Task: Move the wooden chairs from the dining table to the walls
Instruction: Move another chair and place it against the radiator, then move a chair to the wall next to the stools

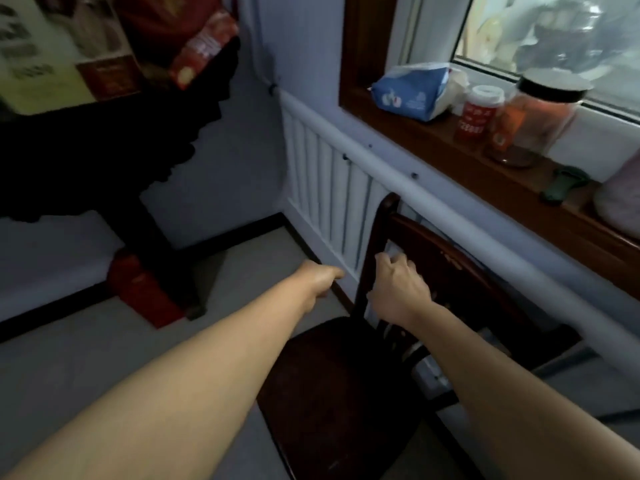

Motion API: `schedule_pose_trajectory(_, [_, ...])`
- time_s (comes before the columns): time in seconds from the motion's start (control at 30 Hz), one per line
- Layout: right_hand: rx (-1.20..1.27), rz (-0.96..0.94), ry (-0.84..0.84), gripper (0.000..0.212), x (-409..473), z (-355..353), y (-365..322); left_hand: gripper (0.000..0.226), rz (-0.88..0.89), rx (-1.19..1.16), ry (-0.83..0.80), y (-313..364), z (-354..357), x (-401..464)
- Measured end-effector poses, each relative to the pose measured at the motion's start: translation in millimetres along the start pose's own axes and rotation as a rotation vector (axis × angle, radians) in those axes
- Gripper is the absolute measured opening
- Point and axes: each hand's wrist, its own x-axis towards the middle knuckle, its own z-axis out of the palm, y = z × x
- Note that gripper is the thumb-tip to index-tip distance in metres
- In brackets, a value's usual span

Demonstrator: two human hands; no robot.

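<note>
Right hand point(398, 289) curled on wooden chair point(329, 368) back post | left hand point(323, 277) loosely fisted, empty, just beside | chair backrest runs along radiator wall point(329, 174), nearly touching | right nearer.

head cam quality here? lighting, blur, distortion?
Head view: daylight from the window only, room dim; dark wooden chair loses detail, and the dark furniture upper left is nearly black. Soft overall, window-sill jars blurred. Wide-angle bends the radiator rail. Both hands readable.

Chair point(332, 382) legs below frame edge; left hand point(323, 278) fingers curled from view.
</note>
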Motion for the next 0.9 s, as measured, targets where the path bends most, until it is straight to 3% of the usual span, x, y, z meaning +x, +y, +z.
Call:
schedule_pose_trajectory(0.13, [0.003, -0.129, -0.07, 0.041, 1, 9, -70, 0.045, -0.028, -0.061, 0.105, -24, -74, -24])
schedule_pose_trajectory(0.27, [-0.027, -0.252, -0.154, 0.05, -6, 26, -150, 0.043, -0.038, -0.116, 0.224, -53, -153, -45])
schedule_pose_trajectory(0.37, [-0.058, -0.331, -0.212, 0.042, -15, 39, -213, 0.037, -0.043, -0.158, 0.316, -77, -214, -60])
schedule_pose_trajectory(0.5, [-0.103, -0.444, -0.236, 0.055, -28, 56, -305, 0.023, -0.076, -0.264, 0.407, -118, -301, -84])
schedule_pose_trajectory(0.73, [-0.166, -0.691, -0.27, 0.054, -59, 89, -448, 0.034, -0.112, -0.401, 0.594, -192, -431, -133])
schedule_pose_trajectory(0.9, [-0.212, -0.878, -0.289, 0.046, -88, 113, -547, 0.013, -0.179, -0.547, 0.76, -250, -509, -176])
